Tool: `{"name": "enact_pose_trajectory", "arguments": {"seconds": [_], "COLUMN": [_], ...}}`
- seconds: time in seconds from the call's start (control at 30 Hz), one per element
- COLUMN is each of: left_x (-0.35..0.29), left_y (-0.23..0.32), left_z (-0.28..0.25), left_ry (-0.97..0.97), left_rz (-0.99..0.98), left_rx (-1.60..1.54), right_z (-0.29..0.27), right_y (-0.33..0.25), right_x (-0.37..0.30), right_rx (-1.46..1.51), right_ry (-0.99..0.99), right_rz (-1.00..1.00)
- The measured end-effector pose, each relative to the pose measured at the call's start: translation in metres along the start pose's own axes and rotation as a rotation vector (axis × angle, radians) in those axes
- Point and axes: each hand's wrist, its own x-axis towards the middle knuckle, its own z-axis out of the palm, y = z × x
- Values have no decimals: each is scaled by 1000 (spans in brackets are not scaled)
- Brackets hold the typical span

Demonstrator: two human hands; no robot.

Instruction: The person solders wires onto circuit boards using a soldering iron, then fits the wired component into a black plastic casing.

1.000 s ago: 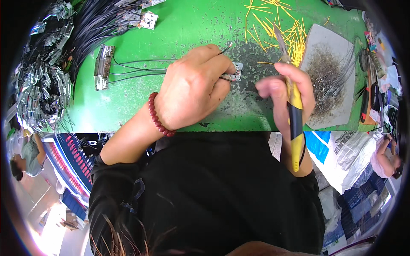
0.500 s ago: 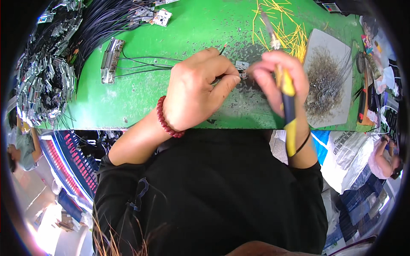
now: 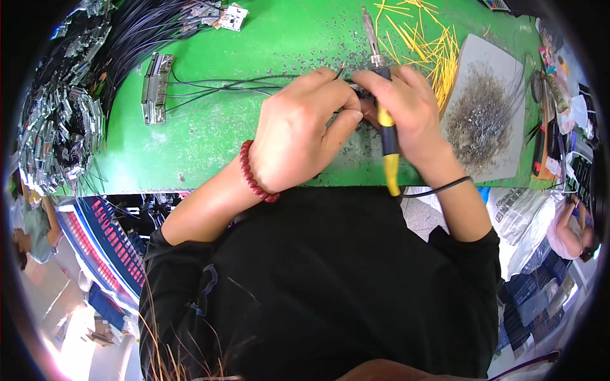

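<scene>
My left hand (image 3: 305, 127) is closed in a pinch, with black wires (image 3: 244, 82) running into it. One wire's bare end pokes out above its knuckles. Those wires lead left to a slim silver metal part (image 3: 157, 89) lying on the green bench. In my right hand (image 3: 408, 111) is a soldering iron (image 3: 386, 117) with a black and yellow handle, its metal tip pointing away toward the far edge. My right thumb and fingertips meet the left fingertips. Whatever lies between them, including the small circuit board, is hidden now.
Yellow wire pieces (image 3: 438, 60) lie beyond my right hand, beside a grey board (image 3: 464, 76) covered in dark debris. At the left are a heap of silver metal parts (image 3: 60, 127) and a bundle of black wires (image 3: 143, 35) with circuit boards (image 3: 234, 18). The bench's near edge runs below my wrists.
My right hand has moved left against my left hand, and the soldering iron swung left with it. The small circuit board is now covered. The view shifted slightly.
</scene>
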Motion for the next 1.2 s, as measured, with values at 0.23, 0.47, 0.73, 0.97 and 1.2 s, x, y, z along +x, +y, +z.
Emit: {"name": "enact_pose_trajectory", "arguments": {"seconds": [0.23, 0.47, 0.73, 0.97, 1.2], "left_x": [4, 3, 7, 6, 5], "left_y": [-19, -19, -14, -9, -7], "left_z": [27, 29, 32, 31, 31], "left_ry": [-1, -29, -65, -90, -89], "left_rz": [31, 75, 110, 21, -3], "left_rx": [111, 203, 284, 287, 278], "right_z": [-5, -56, -107, -112, -107], "right_y": [-18, -12, 14, 10, 15], "right_x": [-9, -75, -184, -196, -199], "right_rx": [95, 495, 643, 459, 392], "right_ry": [16, 325, 934, 1027, 1006], "right_rz": [227, 619, 755, 811, 797]}}
